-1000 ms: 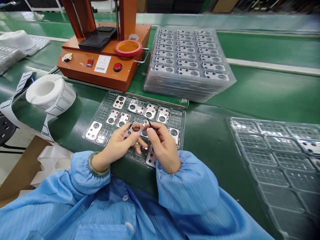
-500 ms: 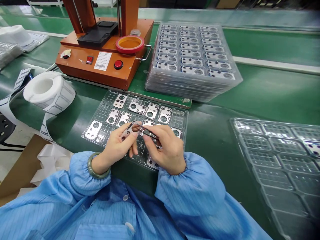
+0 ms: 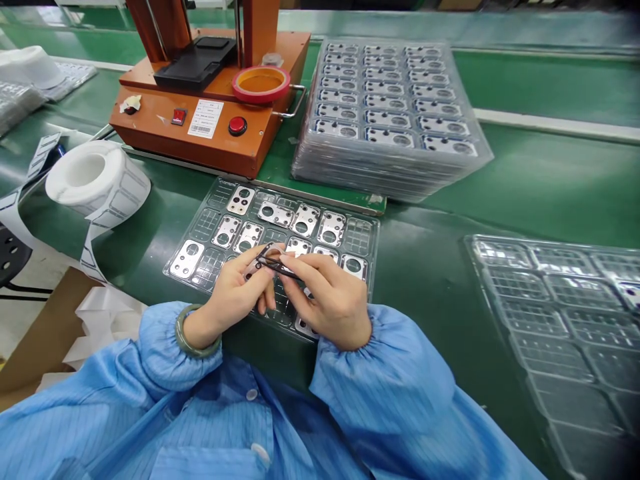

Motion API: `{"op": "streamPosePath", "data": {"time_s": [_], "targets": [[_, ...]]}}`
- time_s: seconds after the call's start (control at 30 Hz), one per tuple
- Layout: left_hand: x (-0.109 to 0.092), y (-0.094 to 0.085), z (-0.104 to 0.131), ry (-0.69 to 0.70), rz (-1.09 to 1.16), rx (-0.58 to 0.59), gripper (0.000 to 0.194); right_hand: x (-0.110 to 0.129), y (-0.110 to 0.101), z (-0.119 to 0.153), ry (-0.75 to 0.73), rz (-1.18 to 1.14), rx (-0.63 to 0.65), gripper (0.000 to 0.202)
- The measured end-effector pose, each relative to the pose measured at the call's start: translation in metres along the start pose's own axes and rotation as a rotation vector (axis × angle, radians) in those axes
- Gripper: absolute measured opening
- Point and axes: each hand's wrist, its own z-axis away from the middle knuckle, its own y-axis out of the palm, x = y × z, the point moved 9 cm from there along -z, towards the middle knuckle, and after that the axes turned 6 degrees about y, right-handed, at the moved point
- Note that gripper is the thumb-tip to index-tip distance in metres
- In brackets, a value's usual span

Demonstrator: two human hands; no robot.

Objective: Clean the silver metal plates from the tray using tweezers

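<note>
My left hand (image 3: pixel 237 290) pinches a small metal plate (image 3: pixel 251 268) with one large round hole and smaller holes, above a clear plastic tray (image 3: pixel 170 270). My right hand (image 3: pixel 333 293) is closed on dark tweezers (image 3: pixel 284 268), whose tips reach over the plate in my left hand. Below both hands, the tray holds several similar metal plates (image 3: pixel 249 237), some turned sideways in their pockets, while other pockets hold no plate. My fingers and the tweezers hide part of the held plate.
Behind the tray stands an orange press (image 3: pixel 195 127) with a roll of red tape (image 3: pixel 261 85) on it. A tall stack of filled trays (image 3: pixel 390 167) is right of it. A label roll (image 3: pixel 97 175) lies left; another clear tray (image 3: pixel 555 347) lies right.
The tweezers have swung to a flatter angle, and their tips have shifted down and left across the held plate. My left hand is almost where it was.
</note>
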Motion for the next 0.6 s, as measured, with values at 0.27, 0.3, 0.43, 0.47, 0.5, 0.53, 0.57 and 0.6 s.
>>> {"op": "streamPosePath", "data": {"time_s": [0.27,0.3,0.43,0.47,0.5,0.53,0.57,0.6], "targets": [[0.0008,0.001,-0.0016,0.006,0.029,0.013,0.047,-0.0006,-0.0024,-0.0019,0.004,-0.046,-0.03,0.023],[0.0011,0.0007,-0.0015,0.004,0.03,0.009,0.047,-0.0011,-0.0026,-0.0019,0.008,-0.047,-0.033,0.023],[0.0021,-0.0003,-0.0009,-0.005,0.038,-0.001,0.049,-0.0017,-0.0025,-0.0018,0.012,-0.059,-0.035,0.022],[0.0021,-0.0003,-0.0008,-0.005,0.038,0.0,0.049,-0.0012,-0.0023,-0.0018,0.006,-0.064,-0.032,0.022],[0.0021,-0.0003,-0.0008,-0.004,0.038,0.002,0.049,-0.0008,-0.0023,-0.0018,0.002,-0.07,-0.032,0.022],[0.0021,-0.0003,-0.0008,-0.002,0.039,0.003,0.049,-0.0009,-0.0025,-0.0019,0.003,-0.073,-0.035,0.022],[0.0022,-0.0005,-0.0008,-0.001,0.039,0.003,0.048,-0.0016,-0.0029,-0.002,0.01,-0.076,-0.04,0.022],[0.0023,-0.0007,-0.0009,0.0,0.04,0.002,0.048,-0.0029,-0.0031,-0.0022,0.022,-0.078,-0.043,0.022]]}}
